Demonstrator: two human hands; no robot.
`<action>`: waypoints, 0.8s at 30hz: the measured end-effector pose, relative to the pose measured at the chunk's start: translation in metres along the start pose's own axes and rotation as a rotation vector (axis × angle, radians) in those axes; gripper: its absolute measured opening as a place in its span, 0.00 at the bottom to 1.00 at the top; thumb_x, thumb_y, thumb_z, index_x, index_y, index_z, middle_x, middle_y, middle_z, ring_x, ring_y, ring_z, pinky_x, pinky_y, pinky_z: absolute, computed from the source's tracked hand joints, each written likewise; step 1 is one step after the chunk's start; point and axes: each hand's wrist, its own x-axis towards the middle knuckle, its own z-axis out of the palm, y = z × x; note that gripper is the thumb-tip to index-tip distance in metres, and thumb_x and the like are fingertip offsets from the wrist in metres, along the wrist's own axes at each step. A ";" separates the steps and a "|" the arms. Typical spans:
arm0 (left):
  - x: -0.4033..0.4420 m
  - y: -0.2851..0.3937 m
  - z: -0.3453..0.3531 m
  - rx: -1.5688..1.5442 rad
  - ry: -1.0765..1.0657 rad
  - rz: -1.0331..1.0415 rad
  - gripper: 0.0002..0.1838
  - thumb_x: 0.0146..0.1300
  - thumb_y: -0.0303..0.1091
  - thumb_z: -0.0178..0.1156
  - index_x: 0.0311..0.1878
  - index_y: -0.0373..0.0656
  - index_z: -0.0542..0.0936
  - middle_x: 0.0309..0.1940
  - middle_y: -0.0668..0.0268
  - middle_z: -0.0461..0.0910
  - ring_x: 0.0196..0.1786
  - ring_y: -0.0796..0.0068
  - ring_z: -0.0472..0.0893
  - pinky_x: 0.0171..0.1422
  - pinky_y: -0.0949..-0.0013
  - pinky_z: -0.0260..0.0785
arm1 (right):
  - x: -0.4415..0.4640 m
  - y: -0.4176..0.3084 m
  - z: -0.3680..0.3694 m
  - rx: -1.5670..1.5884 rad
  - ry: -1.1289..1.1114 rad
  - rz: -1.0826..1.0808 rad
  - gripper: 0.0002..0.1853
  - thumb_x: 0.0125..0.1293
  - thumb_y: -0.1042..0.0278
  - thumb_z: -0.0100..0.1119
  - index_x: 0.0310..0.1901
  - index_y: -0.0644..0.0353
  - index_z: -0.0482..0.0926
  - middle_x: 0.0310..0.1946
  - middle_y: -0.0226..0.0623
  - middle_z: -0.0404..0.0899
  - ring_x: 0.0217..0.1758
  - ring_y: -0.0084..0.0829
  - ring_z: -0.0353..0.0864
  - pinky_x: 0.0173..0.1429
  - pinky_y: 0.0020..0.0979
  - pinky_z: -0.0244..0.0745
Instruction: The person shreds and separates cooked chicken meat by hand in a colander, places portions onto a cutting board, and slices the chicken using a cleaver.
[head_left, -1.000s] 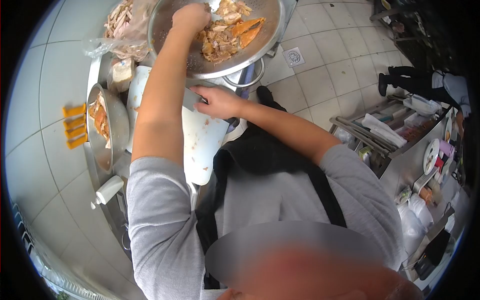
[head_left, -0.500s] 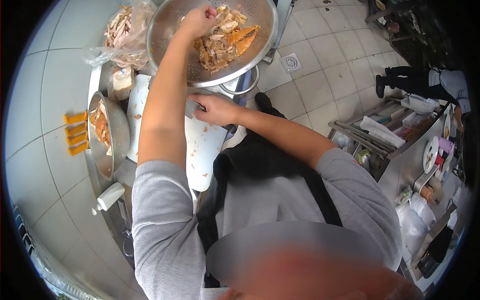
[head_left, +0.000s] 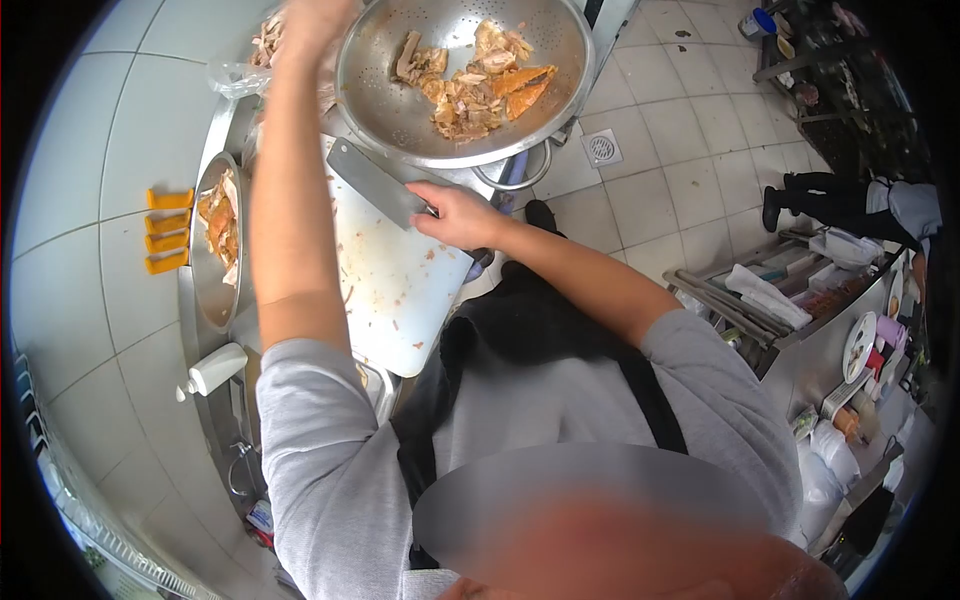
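Observation:
My right hand [head_left: 455, 215] is wrapped round the handle of a wide-bladed knife [head_left: 375, 182], whose blade lies over the upper part of a white cutting board [head_left: 390, 290] strewn with small scraps. At the top edge of the view, my left hand [head_left: 318, 18] is partly cut off and its fingers cannot be made out. It is near a clear plastic bag [head_left: 238, 80] of pale meat strips, left of a large metal colander [head_left: 385, 125]. Inside the colander lie shredded meat [head_left: 465, 105] and orange-brown pieces [head_left: 525, 90].
A metal bowl [head_left: 213, 305] with meat stands left of the board, by yellow hooks [head_left: 168, 231] on the tiled wall. A white bottle [head_left: 217, 370] lies below it. Another person [head_left: 830, 200] stands at the right, near a counter with containers and a plate [head_left: 860, 347].
My left hand has left the colander and moved up and left toward the bag. The knife blade, mostly hidden before, now shows over the board. The view has shifted slightly.

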 end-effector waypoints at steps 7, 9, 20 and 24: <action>0.000 0.012 -0.067 1.084 0.382 0.232 0.21 0.64 0.40 0.69 0.56 0.35 0.85 0.40 0.51 0.90 0.43 0.61 0.88 0.53 0.59 0.79 | -0.001 0.002 0.002 -0.022 0.046 -0.063 0.34 0.69 0.55 0.64 0.73 0.61 0.71 0.43 0.51 0.87 0.41 0.41 0.87 0.49 0.38 0.80; -0.017 0.047 -0.021 0.794 0.136 -0.294 0.24 0.63 0.40 0.69 0.58 0.34 0.84 0.43 0.47 0.89 0.47 0.54 0.88 0.56 0.57 0.78 | -0.004 -0.001 -0.001 -0.008 0.038 -0.024 0.34 0.69 0.55 0.63 0.73 0.61 0.71 0.44 0.52 0.87 0.42 0.43 0.88 0.50 0.40 0.81; -0.077 -0.047 0.096 1.312 -0.525 0.254 0.16 0.65 0.38 0.64 0.57 0.56 0.84 0.58 0.64 0.84 0.66 0.61 0.80 0.67 0.46 0.67 | -0.003 0.000 -0.003 0.078 -0.037 -0.017 0.32 0.69 0.57 0.62 0.72 0.60 0.71 0.46 0.51 0.87 0.41 0.40 0.88 0.49 0.40 0.81; -0.063 -0.021 0.101 1.083 -0.805 -0.032 0.15 0.62 0.40 0.67 0.52 0.53 0.86 0.47 0.61 0.88 0.53 0.59 0.86 0.56 0.55 0.76 | -0.002 -0.002 -0.003 0.019 -0.012 -0.021 0.32 0.69 0.57 0.62 0.72 0.60 0.71 0.47 0.51 0.87 0.41 0.40 0.88 0.50 0.39 0.81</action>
